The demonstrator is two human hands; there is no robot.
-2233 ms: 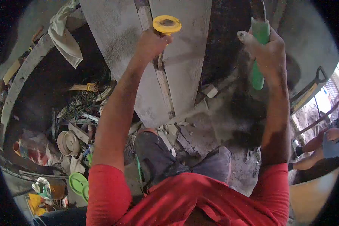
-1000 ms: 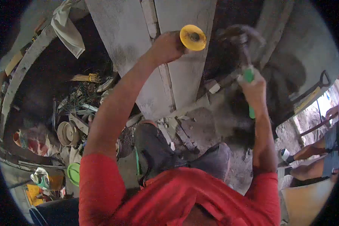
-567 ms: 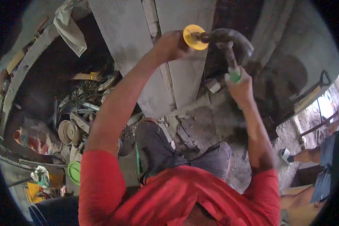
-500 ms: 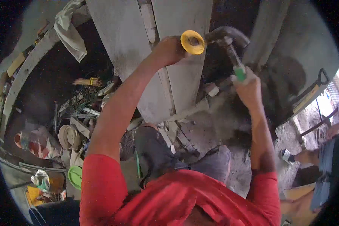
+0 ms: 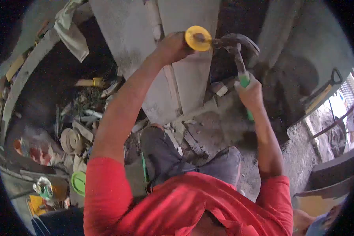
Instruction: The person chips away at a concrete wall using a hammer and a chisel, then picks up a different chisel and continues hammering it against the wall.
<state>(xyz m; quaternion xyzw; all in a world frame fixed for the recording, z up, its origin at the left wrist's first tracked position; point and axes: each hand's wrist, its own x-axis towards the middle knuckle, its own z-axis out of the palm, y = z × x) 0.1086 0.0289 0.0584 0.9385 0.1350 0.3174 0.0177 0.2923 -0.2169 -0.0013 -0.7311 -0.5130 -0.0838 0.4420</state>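
Observation:
My left hand (image 5: 175,48) is closed around a chisel with a round yellow hand guard (image 5: 193,44), held against the grey wall. The chisel's struck end sticks out of the guard toward the right; its tip is hidden behind my hand. My right hand (image 5: 251,92) grips the green handle of a claw hammer (image 5: 244,80). At the chisel's end, the dark hammer head (image 5: 246,40) appears to be touching or almost touching the metal.
Broken rubble (image 5: 192,137) lies on the floor by my knees. To the left are scattered debris, a bundle with a yellow tie (image 5: 97,82), a green lid (image 5: 78,183) and a hanging pale cloth (image 5: 72,37). A black D-shaped handle (image 5: 336,76) stands at right; another person (image 5: 322,222) shows at lower right.
The hammer and my right hand have shifted slightly left, and my left hand with the chisel a little up and left. The other person has moved from the right side to the lower right corner.

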